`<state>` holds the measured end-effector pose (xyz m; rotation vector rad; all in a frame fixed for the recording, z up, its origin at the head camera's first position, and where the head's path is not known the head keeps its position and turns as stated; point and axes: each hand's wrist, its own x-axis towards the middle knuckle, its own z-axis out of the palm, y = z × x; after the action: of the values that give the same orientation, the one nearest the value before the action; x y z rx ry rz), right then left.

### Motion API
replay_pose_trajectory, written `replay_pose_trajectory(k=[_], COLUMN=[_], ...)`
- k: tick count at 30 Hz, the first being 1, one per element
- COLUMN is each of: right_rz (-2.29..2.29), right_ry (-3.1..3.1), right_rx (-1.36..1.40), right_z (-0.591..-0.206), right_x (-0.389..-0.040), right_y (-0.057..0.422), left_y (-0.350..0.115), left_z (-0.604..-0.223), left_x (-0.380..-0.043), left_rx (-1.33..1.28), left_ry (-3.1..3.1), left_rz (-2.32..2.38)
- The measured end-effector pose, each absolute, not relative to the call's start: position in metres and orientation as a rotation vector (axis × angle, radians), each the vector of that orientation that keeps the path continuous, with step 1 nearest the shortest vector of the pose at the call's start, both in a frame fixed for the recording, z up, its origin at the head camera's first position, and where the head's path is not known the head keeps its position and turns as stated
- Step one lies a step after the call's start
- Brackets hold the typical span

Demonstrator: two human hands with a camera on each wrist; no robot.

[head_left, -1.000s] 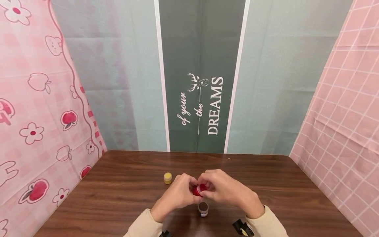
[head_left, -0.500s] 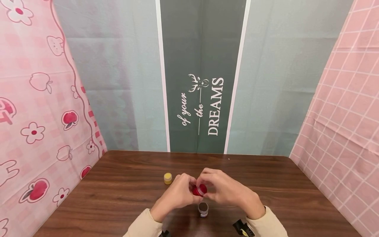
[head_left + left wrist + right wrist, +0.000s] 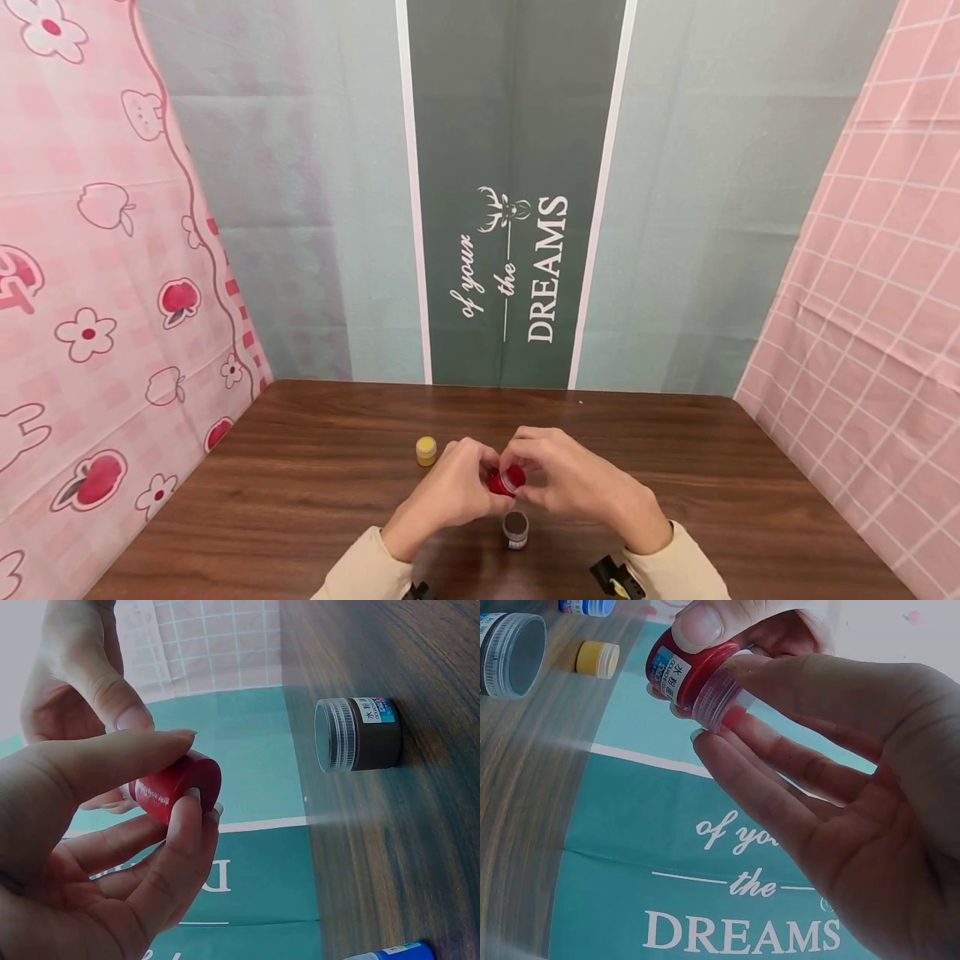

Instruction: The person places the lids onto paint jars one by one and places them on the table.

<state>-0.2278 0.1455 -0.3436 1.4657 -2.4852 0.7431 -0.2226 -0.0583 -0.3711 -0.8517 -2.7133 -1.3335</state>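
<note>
A small red paint jar (image 3: 507,482) with a clear ribbed lid (image 3: 718,701) is held tilted above the table, between both hands. My left hand (image 3: 453,487) grips its red body, thumb on one side and fingers on the other, as the left wrist view shows. At the lid end, my right hand (image 3: 570,475) pinches the clear lid between thumb and fingers. The lid still sits on the jar. Just below the hands, a dark brown paint jar (image 3: 515,531) stands upright on the table. Beyond my left hand stands a yellow paint jar (image 3: 426,451).
A blue paint jar (image 3: 587,607) shows partly in both wrist views; in the head view it is hidden. The wooden table (image 3: 337,433) ends at a grey-green curtain (image 3: 510,125) with white lettering. Pink patterned cloths hang at the left and right.
My right fingers have shifted slightly around the lid, and the lid end shows a little more than a second ago. My left hand keeps its grip. The other jars have stayed in place.
</note>
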Motion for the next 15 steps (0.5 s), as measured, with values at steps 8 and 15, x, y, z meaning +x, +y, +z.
replay_pose_trajectory(k=[8,15], right_rz=[0.859,0.823], right_ry=[-2.589,-2.576], right_rx=[1.418,1.404], right_z=[-0.3425,-0.3436], right_x=[-0.2268,-0.2264], right_y=[0.1448,0.145], left_y=[-0.0578,-0.0574], left_z=[-0.3711,-0.3721], left_x=[-0.2218,-0.2212], left_rx=[-0.858,-0.86], left_ry=[-2.699,-2.699], left_rz=[-1.279,-1.269])
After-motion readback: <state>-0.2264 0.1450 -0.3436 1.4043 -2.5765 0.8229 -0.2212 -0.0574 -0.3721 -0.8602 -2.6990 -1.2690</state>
